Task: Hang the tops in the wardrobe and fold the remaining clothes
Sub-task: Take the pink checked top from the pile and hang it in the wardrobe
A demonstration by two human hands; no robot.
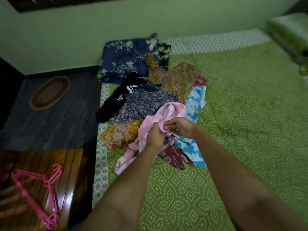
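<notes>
A heap of clothes lies on the green bed (233,114). On top is a pink and white garment (168,112), and both hands hold it at its near edge: my left hand (155,136) grips the cloth from the left, my right hand (180,126) pinches it from the right. Around it lie a blue and white garment (194,100), a dark blue patterned piece (146,104), a black garment with white lettering (113,104), an orange patterned one (116,135), a mustard floral one (175,79) and a red printed one (175,158). Pink hangers (41,189) lie on a wooden surface at the lower left.
A folded navy floral blanket (123,60) sits at the bed's far left corner by the green wall. A green pillow (290,32) is at the far right. An oval brown mat (50,92) lies on the dark floor left of the bed. The wooden surface (71,172) adjoins the bed.
</notes>
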